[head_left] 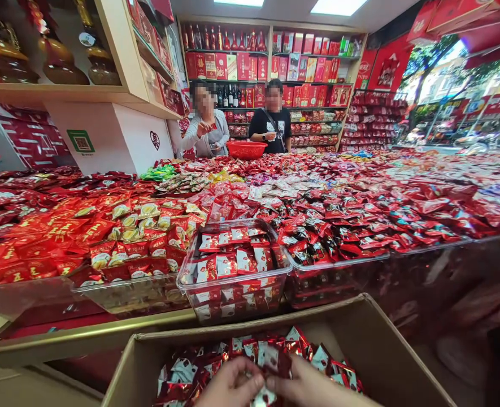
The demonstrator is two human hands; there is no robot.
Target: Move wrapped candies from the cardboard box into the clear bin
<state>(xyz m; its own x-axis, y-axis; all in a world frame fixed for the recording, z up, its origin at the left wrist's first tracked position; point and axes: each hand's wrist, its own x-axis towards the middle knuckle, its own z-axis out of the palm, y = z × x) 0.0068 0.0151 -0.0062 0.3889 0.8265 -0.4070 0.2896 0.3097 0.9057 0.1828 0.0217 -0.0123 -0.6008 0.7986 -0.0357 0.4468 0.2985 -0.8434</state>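
Observation:
My left hand (pixel 235 383) and my right hand (pixel 303 385) are close together over an open cardboard box (pixel 402 362), low in the head view. Both have curled fingers. Between them a red-and-white candy packet (pixel 270 357) stands up, gripped by the fingers; my hands partly cover it. Loose packets of the same kind (pixel 184 370) fill the bottom of the box. Just beyond the box, a clear plastic bin (pixel 233 282) holds similar packets in neat rows.
Bins of red durian-labelled packets (pixel 137 249) stand left, dark-red packets (pixel 317 232) right. A brass-coloured counter edge (pixel 105 332) runs left of the box. Across the display are two people, one in grey (pixel 220 130), one in black (pixel 281 127), beside a red basket (pixel 246 149).

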